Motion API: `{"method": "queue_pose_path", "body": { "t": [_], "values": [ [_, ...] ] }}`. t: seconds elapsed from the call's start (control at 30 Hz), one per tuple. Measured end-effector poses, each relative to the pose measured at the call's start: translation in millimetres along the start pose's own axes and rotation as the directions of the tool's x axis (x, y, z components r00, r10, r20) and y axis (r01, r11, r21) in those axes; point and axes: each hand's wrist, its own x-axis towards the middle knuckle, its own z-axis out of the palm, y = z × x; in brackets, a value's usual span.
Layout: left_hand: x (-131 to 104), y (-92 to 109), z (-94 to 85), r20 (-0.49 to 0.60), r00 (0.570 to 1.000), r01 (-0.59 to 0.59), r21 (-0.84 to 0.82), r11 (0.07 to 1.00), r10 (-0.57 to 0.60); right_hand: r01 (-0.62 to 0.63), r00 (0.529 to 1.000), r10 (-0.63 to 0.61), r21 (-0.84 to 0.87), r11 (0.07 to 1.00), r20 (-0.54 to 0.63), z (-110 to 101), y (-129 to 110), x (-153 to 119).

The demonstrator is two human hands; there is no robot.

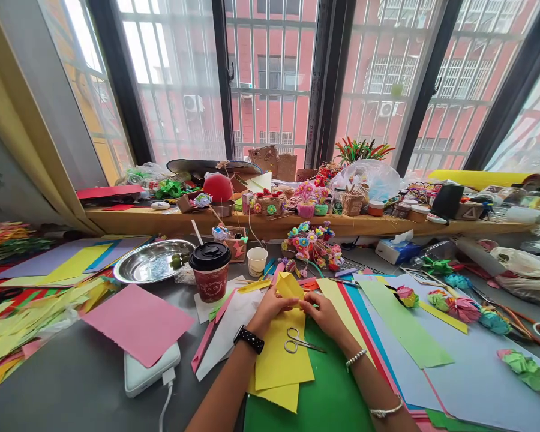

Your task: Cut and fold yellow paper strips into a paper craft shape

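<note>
Both hands meet at the middle of the table over a folded piece of yellow paper point(288, 287). My left hand point(272, 305) has its fingers closed on the left lower edge of this piece. My right hand point(319, 309) pinches its right lower corner. Beneath the hands lie yellow sheets point(276, 360), on top of a green sheet point(328, 384). Small metal scissors point(297, 341) rest on the yellow sheets, their blades pointing right. A white paper strip point(234, 327) lies left of my left hand.
At the left are a lidded cup point(210, 282), a metal plate point(139, 264) and pink paper point(139, 324) on a white power bank point(150, 372). Paper flowers point(465, 309) lie on sheets at the right. Behind stand a paper cup point(257, 263) and a crowded sill point(162, 219).
</note>
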Motion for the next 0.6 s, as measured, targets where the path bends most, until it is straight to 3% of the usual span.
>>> {"method": "queue_pose_path", "body": {
  "t": [0.1,0.27,0.33,0.6],
  "values": [
    [-3,2,-2.1,0.008,0.999,-0.033,-0.018,0.999,0.033,-0.002,1.000,0.002,-0.016,1.000,0.022,-3,0,-1],
    [-9,14,-15.5,-0.106,0.992,-0.078,-0.095,0.992,0.068,0.009,0.998,-0.007,-0.035,0.999,0.066,-11,-3,-4],
    [-11,18,-19.3,-0.106,0.992,-0.074,-0.107,0.992,0.062,0.010,0.997,-0.008,-0.027,1.000,0.073,-13,-3,-4],
    [-9,13,-11.4,-0.122,0.991,-0.062,-0.046,0.997,0.056,-0.066,0.998,0.068,0.079,0.995,-0.017,-14,4,-4]
  ]
}}
